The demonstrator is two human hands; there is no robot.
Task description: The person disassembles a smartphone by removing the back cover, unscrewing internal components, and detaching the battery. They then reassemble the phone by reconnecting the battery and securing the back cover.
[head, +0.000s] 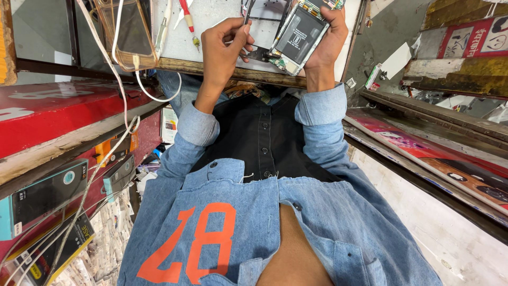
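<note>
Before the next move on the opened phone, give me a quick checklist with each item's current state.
1. Opened phone gripped by right hand: ok.
2. Left hand holds a thin dark tool in a pinch: ok.
3. Tool tip on the phone: cannot tell, hidden.
4. Phone over the workbench, not the lap: ok.
5. Red-handled screwdriver lying within reach: ok.
6. White cable away from both hands: ok.
</note>
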